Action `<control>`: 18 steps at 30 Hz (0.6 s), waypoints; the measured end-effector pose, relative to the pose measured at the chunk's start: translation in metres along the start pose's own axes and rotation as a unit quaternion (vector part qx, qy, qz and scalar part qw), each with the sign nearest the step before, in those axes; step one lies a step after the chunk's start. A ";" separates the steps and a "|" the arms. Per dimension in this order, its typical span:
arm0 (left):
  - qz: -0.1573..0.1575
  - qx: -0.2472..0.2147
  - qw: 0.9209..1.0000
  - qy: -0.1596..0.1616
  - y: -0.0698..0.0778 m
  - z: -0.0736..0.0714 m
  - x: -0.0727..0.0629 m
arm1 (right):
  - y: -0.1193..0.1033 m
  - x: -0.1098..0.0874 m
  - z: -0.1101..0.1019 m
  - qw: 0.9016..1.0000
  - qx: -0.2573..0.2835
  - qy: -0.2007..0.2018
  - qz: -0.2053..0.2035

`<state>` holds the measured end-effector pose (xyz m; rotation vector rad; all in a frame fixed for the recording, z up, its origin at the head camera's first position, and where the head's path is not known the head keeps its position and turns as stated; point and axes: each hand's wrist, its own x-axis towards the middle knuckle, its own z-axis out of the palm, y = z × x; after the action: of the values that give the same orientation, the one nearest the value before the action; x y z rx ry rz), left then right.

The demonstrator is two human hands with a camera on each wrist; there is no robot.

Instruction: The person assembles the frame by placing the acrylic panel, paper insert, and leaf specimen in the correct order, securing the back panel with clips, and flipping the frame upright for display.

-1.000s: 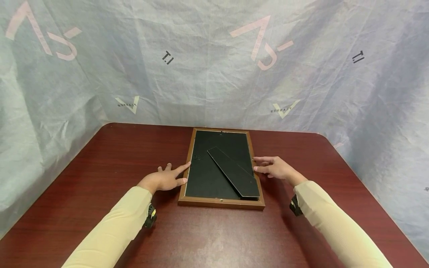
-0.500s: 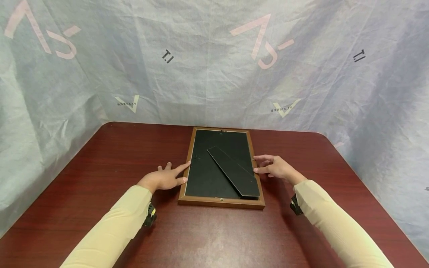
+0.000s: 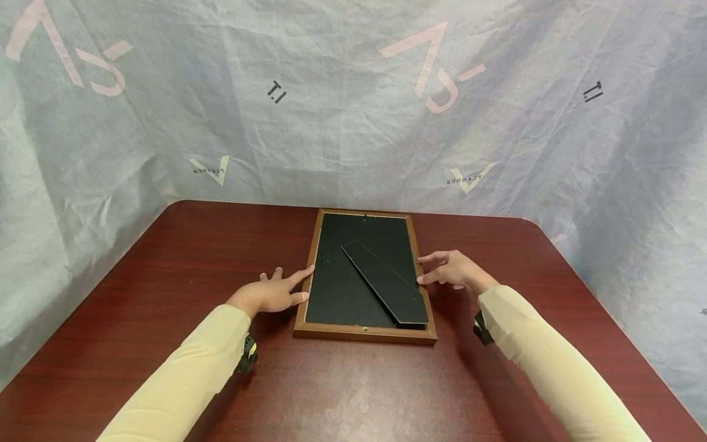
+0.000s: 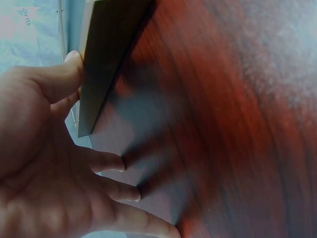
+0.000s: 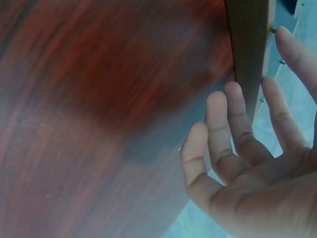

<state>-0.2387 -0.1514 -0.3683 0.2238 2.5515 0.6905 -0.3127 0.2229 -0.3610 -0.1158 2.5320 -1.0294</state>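
A wooden picture frame (image 3: pixel 331 332) lies face down on the table in the head view, its black backing board (image 3: pixel 342 301) upward. On the board a black easel leg (image 3: pixel 386 285) lies slanted toward the lower right corner. My left hand (image 3: pixel 270 294) rests its thumb and index finger on the frame's left rim, the other fingers spread toward the table. At the right rim my right hand (image 3: pixel 455 270) has thumb and index fingertips right at the edge. In the right wrist view, small metal pins (image 5: pixel 283 62) show along the frame's inner edge near the thumb; the other fingers are loosely bent.
The dark red wooden table (image 3: pixel 353 393) has rounded far corners. A pale grey printed cloth (image 3: pixel 342 123) hangs behind it and along both sides. Each wrist carries a small black camera, such as the left one (image 3: pixel 247 356).
My right hand and forearm have shifted slightly, the wrist moving a little up and left, with fingertips still at the right rim. The left hand and the frame have stayed put.
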 end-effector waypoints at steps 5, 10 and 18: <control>-0.002 -0.009 1.000 -0.002 0.000 -0.001 -0.001 | -0.006 0.002 -0.001 1.000 -0.015 -0.001 0.020; -0.001 -0.017 1.000 -0.005 0.001 -0.002 -0.002 | -0.013 0.001 -0.002 0.999 -0.024 -0.006 0.023; -0.001 -0.013 1.000 -0.006 0.000 -0.001 0.000 | -0.018 0.001 -0.001 1.000 -0.017 -0.011 -0.003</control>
<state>-0.2394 -0.1521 -0.3675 0.2155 2.5295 0.7188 -0.3155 0.2102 -0.3483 -0.1450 2.5311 -0.9814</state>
